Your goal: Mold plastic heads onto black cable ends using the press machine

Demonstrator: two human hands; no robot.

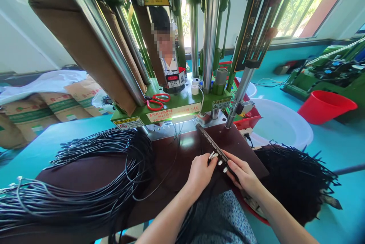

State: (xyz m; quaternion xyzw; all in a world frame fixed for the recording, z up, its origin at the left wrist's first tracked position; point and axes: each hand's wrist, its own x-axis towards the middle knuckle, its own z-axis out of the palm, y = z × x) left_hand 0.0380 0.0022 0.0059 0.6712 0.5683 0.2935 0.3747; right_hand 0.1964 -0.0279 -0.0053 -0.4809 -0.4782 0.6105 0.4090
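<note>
A long, narrow dark metal bar [210,139] reaches from my hands toward the press, its far end by the metal bed. My right hand [242,169] grips the near end, thumb on top and fingers wrapped underneath. Several small white connectors [220,163] stick out of the bar's left side between my hands. My left hand [201,168] is closed in a pinch at one of them, its fingertips touching the bar. Black cables hang below my left hand over my lap, partly hidden by it. Left of my hands, a large bundle of black cables [91,190] lies curved on the brown table.
A green press [182,101] with shiny columns stands directly ahead; red-handled scissors [157,101] rest on its plate. To my right is a pile of black plastic pieces [291,183]. Beyond it are a white basin [302,133] and a red bucket [325,109]. Paper sacks [25,116] stand left.
</note>
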